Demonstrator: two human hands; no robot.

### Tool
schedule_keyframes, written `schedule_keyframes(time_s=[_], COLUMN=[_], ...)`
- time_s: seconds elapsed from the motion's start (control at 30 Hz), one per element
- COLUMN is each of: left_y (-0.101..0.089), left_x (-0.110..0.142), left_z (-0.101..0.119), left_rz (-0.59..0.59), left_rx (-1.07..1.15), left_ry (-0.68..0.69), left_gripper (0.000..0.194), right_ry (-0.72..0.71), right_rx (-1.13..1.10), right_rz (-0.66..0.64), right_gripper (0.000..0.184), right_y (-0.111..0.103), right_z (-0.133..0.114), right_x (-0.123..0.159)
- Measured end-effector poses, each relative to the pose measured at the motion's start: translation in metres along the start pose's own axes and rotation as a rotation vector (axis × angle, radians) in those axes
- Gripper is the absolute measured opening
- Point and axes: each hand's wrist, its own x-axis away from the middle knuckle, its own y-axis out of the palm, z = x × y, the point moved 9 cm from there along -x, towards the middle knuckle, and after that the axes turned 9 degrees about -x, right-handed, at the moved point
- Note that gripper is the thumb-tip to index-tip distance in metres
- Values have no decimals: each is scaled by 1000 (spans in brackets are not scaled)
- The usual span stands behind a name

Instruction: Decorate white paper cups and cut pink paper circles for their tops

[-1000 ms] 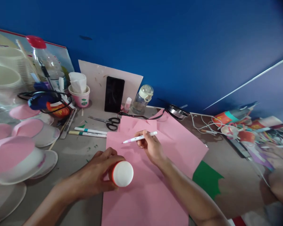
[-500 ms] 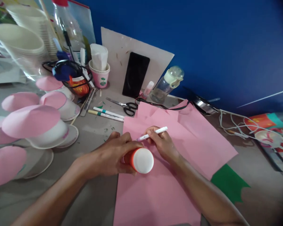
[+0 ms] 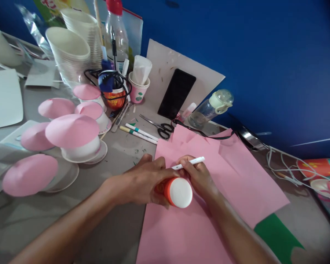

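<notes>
My left hand (image 3: 143, 181) is wrapped round a red paper cup (image 3: 180, 193), whose round white end faces me. In my right hand (image 3: 199, 176) a white marker pen (image 3: 197, 160) is pinched; its tip is hidden behind the left fingers, close to the cup. Both hands are over sheets of pink paper (image 3: 176, 234) spread on the grey table. Two more markers (image 3: 141, 135) lie beyond the left hand, beside black-handled scissors (image 3: 162, 128).
White paper cups with pink paper cones (image 3: 73, 132) stand at the left. Behind them are stacked cups (image 3: 68, 47) and a bottle (image 3: 117, 36). A phone (image 3: 177, 93) leans at the back near a water bottle (image 3: 209, 110). Green paper (image 3: 276, 234) and white cables (image 3: 283, 168) are at the right.
The view has turned left, so the scene appears shifted right. The marker's tip end, visible before, is now behind the left fingers. Both hands keep their holds.
</notes>
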Motion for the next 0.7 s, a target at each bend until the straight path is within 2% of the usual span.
schedule_keyframes(time_s=[0.7], left_y=[-1], left_x=[1], left_z=[1], left_rz=[24], left_rx=[-4], left_ry=[15], left_gripper=[56], right_ry=[9], right_rx=[131], right_rz=[-20], right_gripper=[27], right_y=[8], right_z=[-7], right_x=[1])
